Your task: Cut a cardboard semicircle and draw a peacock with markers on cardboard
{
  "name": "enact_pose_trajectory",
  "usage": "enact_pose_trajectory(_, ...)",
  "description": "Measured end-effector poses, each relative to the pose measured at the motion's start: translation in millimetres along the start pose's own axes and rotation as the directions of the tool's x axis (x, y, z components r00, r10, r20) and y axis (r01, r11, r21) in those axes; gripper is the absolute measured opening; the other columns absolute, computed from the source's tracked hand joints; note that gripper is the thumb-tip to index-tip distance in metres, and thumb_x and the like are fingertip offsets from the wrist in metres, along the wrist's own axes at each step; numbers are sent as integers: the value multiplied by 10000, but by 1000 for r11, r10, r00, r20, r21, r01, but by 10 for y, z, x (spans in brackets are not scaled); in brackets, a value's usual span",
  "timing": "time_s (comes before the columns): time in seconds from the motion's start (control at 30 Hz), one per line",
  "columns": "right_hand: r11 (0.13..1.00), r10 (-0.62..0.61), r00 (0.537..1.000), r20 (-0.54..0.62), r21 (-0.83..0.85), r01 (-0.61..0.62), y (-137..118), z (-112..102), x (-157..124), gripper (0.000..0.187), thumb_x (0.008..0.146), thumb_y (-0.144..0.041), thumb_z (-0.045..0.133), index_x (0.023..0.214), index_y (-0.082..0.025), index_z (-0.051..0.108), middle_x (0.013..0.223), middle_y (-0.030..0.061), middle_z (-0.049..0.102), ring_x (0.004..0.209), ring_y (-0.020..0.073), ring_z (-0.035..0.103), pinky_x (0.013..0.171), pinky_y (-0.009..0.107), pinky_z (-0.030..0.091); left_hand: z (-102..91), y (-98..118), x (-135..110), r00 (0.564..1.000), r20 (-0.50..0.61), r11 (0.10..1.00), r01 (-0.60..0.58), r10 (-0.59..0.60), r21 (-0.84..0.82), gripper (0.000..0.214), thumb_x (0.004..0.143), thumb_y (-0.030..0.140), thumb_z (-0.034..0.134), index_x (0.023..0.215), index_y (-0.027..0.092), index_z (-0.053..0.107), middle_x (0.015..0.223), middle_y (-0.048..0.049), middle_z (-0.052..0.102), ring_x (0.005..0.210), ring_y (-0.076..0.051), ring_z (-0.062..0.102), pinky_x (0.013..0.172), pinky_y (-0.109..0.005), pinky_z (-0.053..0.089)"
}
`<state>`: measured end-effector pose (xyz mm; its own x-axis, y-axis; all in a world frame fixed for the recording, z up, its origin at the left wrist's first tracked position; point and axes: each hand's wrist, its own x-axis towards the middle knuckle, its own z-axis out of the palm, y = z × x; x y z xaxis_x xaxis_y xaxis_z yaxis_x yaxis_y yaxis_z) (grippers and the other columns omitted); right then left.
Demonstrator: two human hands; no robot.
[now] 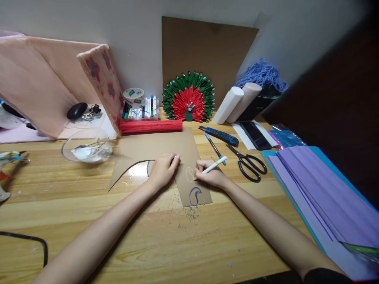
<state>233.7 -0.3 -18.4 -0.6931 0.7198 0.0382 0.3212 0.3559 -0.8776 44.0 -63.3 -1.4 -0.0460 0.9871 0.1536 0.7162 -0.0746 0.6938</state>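
My right hand point(209, 172) is closed around a white marker point(215, 164) with a pale green band. The marker's tip end points down at a brown cardboard sheet point(154, 142), beside a faint light-coloured curved outline point(190, 174). Nearer to me on the same cardboard is a dark blue crescent-like outline point(194, 196). My left hand point(163, 170) rests on the sheet to the left of the drawings, its fingers lying on the surface. A curved piece is cut out of the sheet's near edge, where the table shows through.
Right of the cardboard lie a blue marker point(215, 146), a utility knife point(220, 135) and black scissors point(250, 163). A red paper roll point(151, 126) and a green-and-red peacock craft point(188, 98) sit behind. At left stands a clear bowl point(86, 152); purple sheets point(328, 193) lie at right.
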Motion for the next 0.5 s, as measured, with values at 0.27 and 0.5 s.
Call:
enact_pose_trajectory(0.27,1000,20,998,56,16,-21,14,16,-3,269,713,-242,571,529,-187,383,476,-56,415,451,77,357,438,205,259,-7,8,-2,1000,10,1000,9,-9,5,357,914,371,290,801,197,580,822,-38,646,794,-163,583,714,-276,418)
enact_pose_trajectory(0.5,991,69,979,-190,128,-45,-58,15,31,297,788,-348,540,577,-193,400,498,-37,492,466,94,428,481,217,324,-6,12,-2,1000,10,1000,15,-15,-10,360,913,372,286,813,197,584,834,-41,646,805,-170,580,726,-288,421)
